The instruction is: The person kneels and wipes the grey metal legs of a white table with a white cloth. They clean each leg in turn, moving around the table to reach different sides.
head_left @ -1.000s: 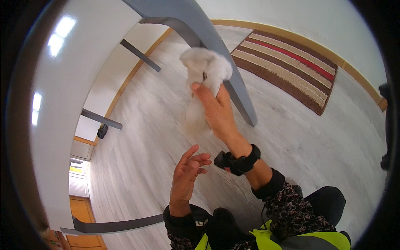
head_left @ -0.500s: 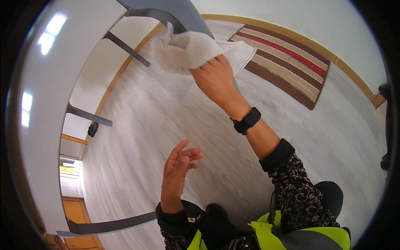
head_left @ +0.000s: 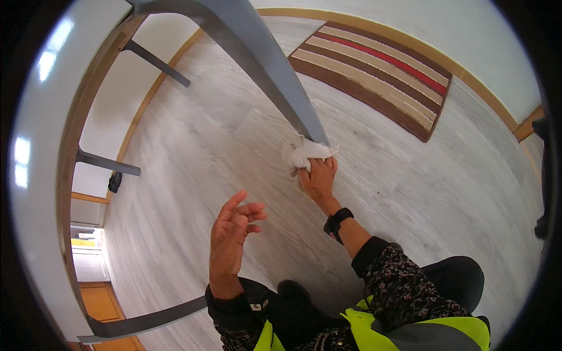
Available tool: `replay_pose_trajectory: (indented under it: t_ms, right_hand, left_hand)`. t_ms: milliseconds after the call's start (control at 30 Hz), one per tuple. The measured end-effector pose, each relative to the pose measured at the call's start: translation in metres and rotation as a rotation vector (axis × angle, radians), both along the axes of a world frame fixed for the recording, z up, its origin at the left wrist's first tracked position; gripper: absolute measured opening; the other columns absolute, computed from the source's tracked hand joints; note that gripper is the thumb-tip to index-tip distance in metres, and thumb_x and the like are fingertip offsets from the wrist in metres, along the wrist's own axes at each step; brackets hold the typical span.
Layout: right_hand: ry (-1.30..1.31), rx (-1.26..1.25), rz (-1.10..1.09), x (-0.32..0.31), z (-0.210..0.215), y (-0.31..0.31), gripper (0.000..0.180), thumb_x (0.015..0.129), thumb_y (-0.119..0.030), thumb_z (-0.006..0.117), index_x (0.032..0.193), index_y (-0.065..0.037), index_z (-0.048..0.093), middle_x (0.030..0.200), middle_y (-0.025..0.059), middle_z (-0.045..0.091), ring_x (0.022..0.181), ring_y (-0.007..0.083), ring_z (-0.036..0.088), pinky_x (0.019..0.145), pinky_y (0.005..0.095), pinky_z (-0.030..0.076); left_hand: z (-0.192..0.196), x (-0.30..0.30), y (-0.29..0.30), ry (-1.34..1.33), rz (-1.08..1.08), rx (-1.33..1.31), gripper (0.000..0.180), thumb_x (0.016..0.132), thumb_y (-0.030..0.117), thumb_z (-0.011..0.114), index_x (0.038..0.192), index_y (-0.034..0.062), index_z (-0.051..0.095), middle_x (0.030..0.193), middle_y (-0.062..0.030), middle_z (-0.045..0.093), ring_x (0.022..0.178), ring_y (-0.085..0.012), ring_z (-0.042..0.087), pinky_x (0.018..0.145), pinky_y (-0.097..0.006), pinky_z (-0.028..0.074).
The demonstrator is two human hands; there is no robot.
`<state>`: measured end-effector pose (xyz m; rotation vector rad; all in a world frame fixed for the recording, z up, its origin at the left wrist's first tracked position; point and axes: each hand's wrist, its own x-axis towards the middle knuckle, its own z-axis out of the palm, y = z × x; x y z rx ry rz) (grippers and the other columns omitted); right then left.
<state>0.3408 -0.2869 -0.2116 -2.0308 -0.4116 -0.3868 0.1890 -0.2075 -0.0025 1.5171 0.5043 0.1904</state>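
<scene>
My right hand (head_left: pixel 320 178) grips a white cloth (head_left: pixel 305 151) and presses it around the foot of a grey table leg (head_left: pixel 275 88), down at floor level. Part of the cloth bunches to the left of the leg, and its folds hide the leg's very end. My right fingertips lie over the cloth, partly covered by it. Held up in the air to the left, my left hand (head_left: pixel 231 234) has its fingers loosely bent and apart, with nothing in them. It touches neither the leg nor the cloth.
The white tabletop (head_left: pixel 41 222) runs along the left side, with further grey legs (head_left: pixel 108 161) below it. A striped brown, beige and red rug (head_left: pixel 374 73) lies by the wall at the far right. Underneath is a pale wood-look floor (head_left: pixel 193 146). A small black object (head_left: pixel 115 182) sits at the left wall.
My right hand has moved down and nearer with the cloth, from high on the grey leg to its foot. More of the leg shows now. My left hand stays raised, slightly further left in view.
</scene>
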Motion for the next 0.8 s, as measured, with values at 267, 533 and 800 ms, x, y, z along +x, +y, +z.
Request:
replay_pose_trajectory:
  t_ms: [267,533,800]
  right_hand:
    - [0.14,0.641,0.045,0.029,0.102,-0.013,0.052,0.071,-0.012,0.055,0.12,0.002,0.041,0.117,0.0229,0.044,0.111,0.0355,0.04,0.096,0.0427,0.028]
    - [-0.2,0.772,0.073,0.083,0.243,0.046,0.06,0.077,-0.03,0.053,0.112,0.016,0.036,0.114,0.0278,0.04,0.107,0.0381,0.039,0.093,0.0437,0.029]
    - [-0.024,0.865,0.023,0.105,0.195,0.029,0.041,0.083,-0.037,0.048,0.082,0.003,0.052,0.074,0.0208,0.055,0.069,0.0356,0.054,0.064,0.0431,0.042]
  left_hand:
    - [0.0,-0.001,-0.005,-0.017,0.026,0.063,0.055,0.084,0.031,0.055,0.126,0.0005,0.037,0.105,-0.012,0.058,0.091,-0.0178,0.057,0.073,-0.026,0.045]
    - [-0.005,0.012,0.004,-0.012,-0.01,0.02,0.054,0.085,0.026,0.054,0.127,-0.0003,0.034,0.108,-0.0149,0.055,0.094,-0.0187,0.056,0.074,-0.025,0.045]
    - [-0.022,0.018,0.002,0.035,-0.003,0.037,0.056,0.083,0.027,0.056,0.127,-0.0002,0.035,0.108,-0.0148,0.056,0.094,-0.0184,0.056,0.074,-0.025,0.045]
